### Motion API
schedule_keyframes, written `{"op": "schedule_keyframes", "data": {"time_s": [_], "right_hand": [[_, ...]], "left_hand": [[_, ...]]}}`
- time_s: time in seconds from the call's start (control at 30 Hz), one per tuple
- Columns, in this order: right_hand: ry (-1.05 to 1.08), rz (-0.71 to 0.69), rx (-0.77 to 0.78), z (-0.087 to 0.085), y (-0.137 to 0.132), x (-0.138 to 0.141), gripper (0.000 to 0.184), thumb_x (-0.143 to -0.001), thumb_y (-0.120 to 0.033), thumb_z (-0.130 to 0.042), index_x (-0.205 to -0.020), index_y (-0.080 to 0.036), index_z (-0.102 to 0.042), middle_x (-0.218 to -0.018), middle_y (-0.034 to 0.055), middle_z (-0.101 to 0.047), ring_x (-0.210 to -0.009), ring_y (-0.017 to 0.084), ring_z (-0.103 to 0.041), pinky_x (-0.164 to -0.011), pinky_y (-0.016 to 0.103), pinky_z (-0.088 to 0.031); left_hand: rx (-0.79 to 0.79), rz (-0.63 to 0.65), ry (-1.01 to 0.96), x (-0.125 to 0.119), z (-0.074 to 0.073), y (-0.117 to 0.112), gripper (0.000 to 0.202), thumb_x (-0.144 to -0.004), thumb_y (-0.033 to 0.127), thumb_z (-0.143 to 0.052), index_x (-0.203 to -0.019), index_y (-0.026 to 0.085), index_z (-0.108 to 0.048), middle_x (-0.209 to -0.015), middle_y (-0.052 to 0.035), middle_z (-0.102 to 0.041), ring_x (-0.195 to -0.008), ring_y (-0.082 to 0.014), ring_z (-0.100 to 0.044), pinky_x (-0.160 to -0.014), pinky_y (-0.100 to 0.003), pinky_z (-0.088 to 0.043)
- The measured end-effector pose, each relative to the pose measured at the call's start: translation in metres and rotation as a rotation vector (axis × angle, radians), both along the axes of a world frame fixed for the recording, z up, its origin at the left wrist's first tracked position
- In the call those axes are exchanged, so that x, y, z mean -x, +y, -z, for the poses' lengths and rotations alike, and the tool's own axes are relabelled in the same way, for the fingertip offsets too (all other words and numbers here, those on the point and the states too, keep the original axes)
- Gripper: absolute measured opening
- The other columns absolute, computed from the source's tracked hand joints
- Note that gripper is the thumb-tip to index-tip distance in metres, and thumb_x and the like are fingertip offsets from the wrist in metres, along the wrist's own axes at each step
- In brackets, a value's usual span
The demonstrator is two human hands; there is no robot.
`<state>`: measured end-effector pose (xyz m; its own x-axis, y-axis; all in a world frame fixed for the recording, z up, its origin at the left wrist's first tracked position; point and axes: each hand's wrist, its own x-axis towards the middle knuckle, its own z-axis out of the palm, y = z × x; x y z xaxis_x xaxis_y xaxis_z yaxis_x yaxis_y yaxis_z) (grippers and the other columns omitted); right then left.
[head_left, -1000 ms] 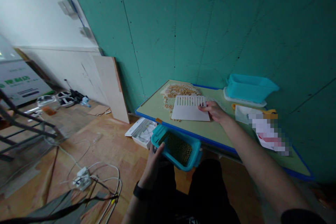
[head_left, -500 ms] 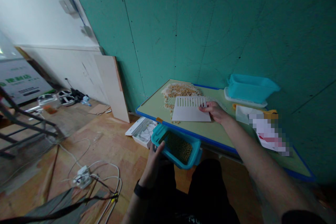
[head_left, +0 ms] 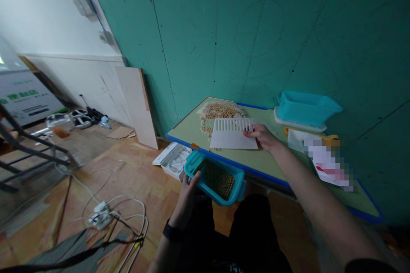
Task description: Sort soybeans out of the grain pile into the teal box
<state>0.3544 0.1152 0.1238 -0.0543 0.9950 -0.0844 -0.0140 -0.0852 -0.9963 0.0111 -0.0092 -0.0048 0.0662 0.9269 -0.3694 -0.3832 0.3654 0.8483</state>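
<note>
My left hand [head_left: 188, 190] grips the near left side of a blue plastic container [head_left: 192, 160], its thumb over the rim. Inside the container lie green beans [head_left: 211, 171] and, toward the right end, yellow soybeans [head_left: 226, 185]. It is held just below the table's front edge. My right hand [head_left: 261, 135] is closed on the right side of a flat white slotted scraper [head_left: 232, 140], whose comb-like slots point to the wall. Behind the scraper, a pile of soybeans mixed with white grains [head_left: 222, 110] spreads over the table [head_left: 272, 160]. A few soybeans lie by the scraper's near edge.
A second blue container [head_left: 307, 106] stands on a white lid at the table's back right. Nearby are a clear bag [head_left: 296, 140] and a blurred packet. An open white box [head_left: 174, 160] sits left of the table; a power strip [head_left: 101, 215] with cables lies on the floor.
Almost nothing differs. Both hands hold the container and the scraper in nearly the same places; the view has shifted very slightly.
</note>
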Motion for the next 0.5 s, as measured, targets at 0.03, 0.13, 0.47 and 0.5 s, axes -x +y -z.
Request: {"op": "schedule_keyframes", "data": {"time_s": [0.03,0.13,0.47,0.5], "right_hand": [[-0.005,-0.001,-0.001,0.0009,0.0006,-0.0004,0.06,-0.04,-0.05,-0.112,-0.085,-0.02,-0.085,-0.086,0.0082,-0.086,-0.073,0.023,-0.073,-0.068,0.035,-0.056],[-0.024,0.002,-0.008,0.0036,0.0021,-0.0018,0.06,-0.041,-0.051,-0.112,-0.086,-0.021,-0.085,-0.086,0.0081,-0.086,-0.073,0.024,-0.073,-0.068,0.035,-0.057],[-0.049,-0.005,-0.031,0.0061,0.0029,-0.0043,0.059,-0.045,-0.053,-0.111,-0.086,-0.02,-0.083,-0.091,0.0105,-0.087,-0.08,0.028,-0.077,-0.073,0.039,-0.06],[-0.054,-0.009,-0.031,0.0064,0.0029,-0.0044,0.06,-0.046,-0.053,-0.111,-0.087,-0.02,-0.084,-0.091,0.0104,-0.087,-0.08,0.028,-0.077,-0.073,0.039,-0.06]], "left_hand": [[-0.005,0.005,0.001,0.0003,0.0003,-0.0001,0.094,-0.086,0.071,-0.094,-0.162,0.033,-0.055,-0.157,-0.0188,-0.072,-0.133,-0.044,-0.079,-0.095,-0.057,-0.073],[-0.011,0.012,0.012,0.0008,0.0013,-0.0002,0.096,-0.085,0.073,-0.093,-0.162,0.033,-0.054,-0.16,-0.018,-0.07,-0.133,-0.0431,-0.078,-0.094,-0.055,-0.074],[0.004,0.01,0.016,0.0001,-0.0021,-0.0007,0.1,-0.084,0.076,-0.093,-0.165,0.036,-0.051,-0.153,-0.0157,-0.072,-0.125,-0.0393,-0.081,-0.091,-0.053,-0.075],[0.001,0.011,0.013,0.0,-0.0028,-0.0009,0.099,-0.085,0.076,-0.093,-0.165,0.035,-0.051,-0.153,-0.0155,-0.072,-0.125,-0.039,-0.081,-0.091,-0.052,-0.075]]}}
